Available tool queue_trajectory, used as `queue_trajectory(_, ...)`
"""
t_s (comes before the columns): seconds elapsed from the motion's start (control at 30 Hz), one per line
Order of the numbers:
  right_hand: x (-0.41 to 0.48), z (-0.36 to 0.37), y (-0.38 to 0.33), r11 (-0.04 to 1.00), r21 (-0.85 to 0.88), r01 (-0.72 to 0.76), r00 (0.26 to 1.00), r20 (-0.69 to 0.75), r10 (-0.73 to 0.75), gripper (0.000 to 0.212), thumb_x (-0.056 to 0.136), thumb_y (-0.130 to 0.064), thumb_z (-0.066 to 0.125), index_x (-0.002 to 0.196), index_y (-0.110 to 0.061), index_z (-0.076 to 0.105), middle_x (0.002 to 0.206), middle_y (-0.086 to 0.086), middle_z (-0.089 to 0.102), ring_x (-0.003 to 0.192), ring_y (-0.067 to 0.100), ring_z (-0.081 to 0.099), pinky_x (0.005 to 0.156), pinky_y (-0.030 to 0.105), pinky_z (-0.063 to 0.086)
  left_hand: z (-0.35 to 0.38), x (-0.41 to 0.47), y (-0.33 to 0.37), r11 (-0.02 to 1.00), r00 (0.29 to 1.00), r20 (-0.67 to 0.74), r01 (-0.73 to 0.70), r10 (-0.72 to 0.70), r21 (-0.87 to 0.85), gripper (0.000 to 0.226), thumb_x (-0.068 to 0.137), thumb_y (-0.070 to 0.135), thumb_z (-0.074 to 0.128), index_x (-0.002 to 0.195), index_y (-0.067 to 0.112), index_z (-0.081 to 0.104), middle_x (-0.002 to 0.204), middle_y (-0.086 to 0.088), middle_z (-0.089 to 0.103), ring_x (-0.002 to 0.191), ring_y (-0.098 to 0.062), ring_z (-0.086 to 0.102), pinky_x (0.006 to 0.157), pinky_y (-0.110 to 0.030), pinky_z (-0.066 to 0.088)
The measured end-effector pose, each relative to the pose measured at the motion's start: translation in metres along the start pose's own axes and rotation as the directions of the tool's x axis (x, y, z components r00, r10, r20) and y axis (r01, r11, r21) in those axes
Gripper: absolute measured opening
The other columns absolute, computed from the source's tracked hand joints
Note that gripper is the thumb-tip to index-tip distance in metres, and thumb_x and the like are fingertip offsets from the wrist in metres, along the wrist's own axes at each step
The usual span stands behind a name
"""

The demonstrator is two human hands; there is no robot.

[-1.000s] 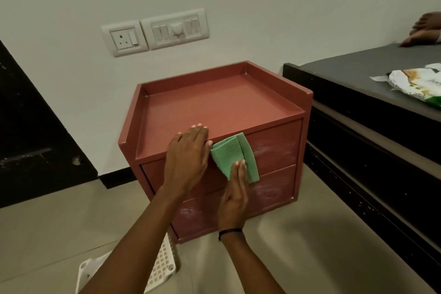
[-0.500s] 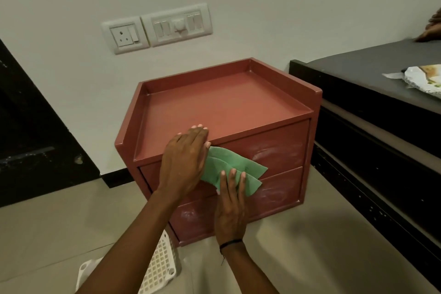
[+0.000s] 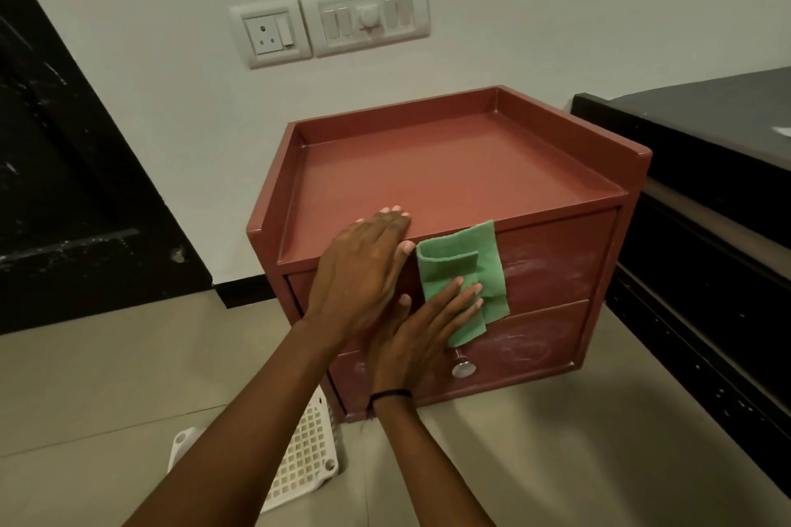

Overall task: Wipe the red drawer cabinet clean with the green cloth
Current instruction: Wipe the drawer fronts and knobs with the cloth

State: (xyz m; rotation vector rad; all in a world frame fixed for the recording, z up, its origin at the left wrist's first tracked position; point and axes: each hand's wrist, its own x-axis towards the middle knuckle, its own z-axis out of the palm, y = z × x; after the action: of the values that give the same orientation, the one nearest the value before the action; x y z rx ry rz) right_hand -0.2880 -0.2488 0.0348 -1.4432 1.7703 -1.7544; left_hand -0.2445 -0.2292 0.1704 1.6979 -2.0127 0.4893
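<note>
The red drawer cabinet stands on the floor against the wall, with a rimmed top and two drawer fronts smeared with whitish marks. A folded green cloth lies flat against the upper drawer front. My right hand presses the cloth's lower left part with straight fingers. My left hand lies flat over the cabinet's front top edge, just left of the cloth, fingers straight. A metal knob sticks out of the lower drawer, below the cloth.
A white lattice basket lies on the tiled floor by the cabinet's lower left corner. A dark bed frame stands close on the right. A black door is on the left. A socket and switch panel are on the wall.
My right hand slid the cloth up and right across the upper drawer front, uncovering the lower drawer's knob. My left hand stayed on the top edge. The camera moved closer.
</note>
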Motion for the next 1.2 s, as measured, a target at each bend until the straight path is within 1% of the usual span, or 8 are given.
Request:
queue_trajectory(0.13,0.013,0.005,-0.011,0.987,0.117,-0.112,0.992,-0.043,0.118,0.067,0.106,-0.044,0.026,0.159,-0.012,-0.001,0.167,0.009,-0.005,0.155,0.030,0.000,0.126,0.036,0.002,-0.002,-0.001,-0.001,1.000,0.999,0.028,-0.020,0.020,-0.004,0.057,0.106,0.043,0.025,0.147,0.011,0.051,0.152,-0.009,0.052,0.142,-0.023,0.046,0.117,-0.040,0.033)
queue_trajectory(0.33,0.026,-0.019,0.049,0.928,-0.190,0.320,0.947,0.102,-0.305,0.065,0.104,-0.044,0.026,0.156,-0.007,0.011,0.163,0.016,0.013,0.150,0.039,0.016,0.118,0.049,0.025,-0.003,0.000,0.001,1.000,0.999,0.041,-0.018,0.018,0.005,0.058,0.106,0.043,0.026,0.146,0.010,0.052,0.151,-0.010,0.053,0.141,-0.024,0.048,0.115,-0.041,0.035)
queue_trajectory(0.5,0.013,-0.014,-0.021,0.982,0.166,-0.089,0.996,0.018,0.087,0.072,0.104,-0.050,0.023,0.158,-0.007,0.000,0.167,0.012,-0.007,0.155,0.029,-0.005,0.126,0.040,0.005,-0.003,0.000,0.007,0.998,0.999,-0.005,0.044,-0.044,-0.049,0.059,0.105,0.045,0.026,0.142,0.011,0.058,0.147,-0.009,0.057,0.138,-0.023,0.051,0.114,-0.041,0.036)
queue_trajectory(0.63,0.033,-0.003,-0.052,0.893,0.271,-0.359,0.924,-0.035,0.382,0.073,0.102,-0.047,0.028,0.156,0.000,0.012,0.166,0.016,0.001,0.155,0.029,0.000,0.126,0.041,0.006,-0.005,0.000,0.007,0.989,0.997,-0.025,0.076,-0.080,-0.126,0.061,0.104,0.048,0.026,0.137,0.012,0.063,0.143,-0.008,0.061,0.135,-0.023,0.055,0.113,-0.043,0.041)
queue_trajectory(0.73,0.013,-0.019,-0.001,0.997,-0.059,0.040,0.999,0.033,-0.038,0.067,0.105,-0.039,0.029,0.157,-0.005,0.003,0.166,0.014,-0.003,0.154,0.035,0.002,0.124,0.047,0.012,-0.011,-0.004,0.003,0.990,0.996,-0.032,0.077,-0.081,-0.121,0.059,0.105,0.048,0.027,0.137,0.013,0.063,0.143,-0.006,0.061,0.135,-0.022,0.055,0.114,-0.044,0.040)
queue_trajectory(0.83,0.016,-0.032,0.060,0.908,-0.198,0.370,0.922,0.201,-0.332,0.064,0.104,-0.035,0.032,0.157,-0.010,0.006,0.165,0.014,0.008,0.152,0.039,0.013,0.119,0.051,0.027,-0.011,-0.005,0.001,0.990,0.996,-0.036,0.072,-0.077,-0.117,0.059,0.105,0.049,0.028,0.137,0.013,0.063,0.142,-0.007,0.062,0.134,-0.023,0.056,0.113,-0.044,0.041)
queue_trajectory(1.03,0.001,-0.018,-0.013,0.985,0.125,-0.115,0.992,0.066,0.108,0.073,0.103,-0.026,0.042,0.158,-0.012,-0.002,0.167,0.009,-0.006,0.155,0.027,0.001,0.125,0.035,0.008,-0.002,0.004,0.015,0.995,0.991,-0.096,0.091,-0.096,-0.050,0.047,0.106,0.043,0.036,0.128,0.012,0.065,0.134,-0.009,0.066,0.128,-0.028,0.059,0.108,-0.047,0.044)
queue_trajectory(1.2,0.024,-0.038,-0.001,0.931,0.327,-0.165,0.986,0.055,0.156,0.061,0.104,-0.009,0.041,0.158,-0.012,0.012,0.167,-0.001,0.007,0.155,0.014,0.009,0.124,0.038,0.020,0.010,0.015,0.039,0.999,0.997,-0.067,-0.038,0.036,-0.020,0.052,0.106,0.048,0.032,0.136,0.013,0.059,0.143,-0.009,0.060,0.134,-0.026,0.053,0.115,-0.046,0.035)
